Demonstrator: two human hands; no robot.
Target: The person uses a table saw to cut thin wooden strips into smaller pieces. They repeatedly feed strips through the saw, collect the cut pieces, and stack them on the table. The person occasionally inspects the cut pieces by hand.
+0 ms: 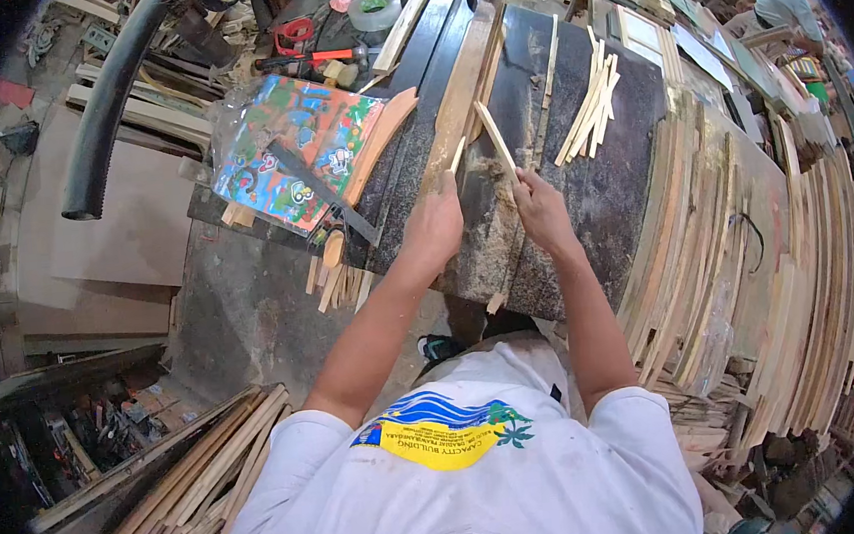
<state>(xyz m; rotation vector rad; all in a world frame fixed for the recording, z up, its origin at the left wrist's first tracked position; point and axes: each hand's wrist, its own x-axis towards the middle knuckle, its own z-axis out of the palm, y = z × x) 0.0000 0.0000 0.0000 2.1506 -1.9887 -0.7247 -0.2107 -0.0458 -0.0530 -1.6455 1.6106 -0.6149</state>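
Observation:
My left hand [433, 221] is closed around a short pale wood stick [457, 154], beside a long brown board [469, 63] lying along the dark worktable [586, 244] under a black clamp at its far end. My right hand [543, 208] grips a longer pale wood stick [491, 133], angled up and leftward. Sawdust covers the table around and between my hands. A loose pile of thin pale sticks [590, 104] lies to the right. Left of my hands are a colourful printed sheet [276, 128], a metal square [325, 185] and a curved wood piece [382, 140].
Stacked long strips [821, 306] fill the right side, more strips [164, 498] lie lower left, and large flat boards [106, 272] stand left. A dark curved pipe [114, 111] hangs at upper left. Tape [375, 10] and tools sit at the back. Another person [783, 13] is at far upper right.

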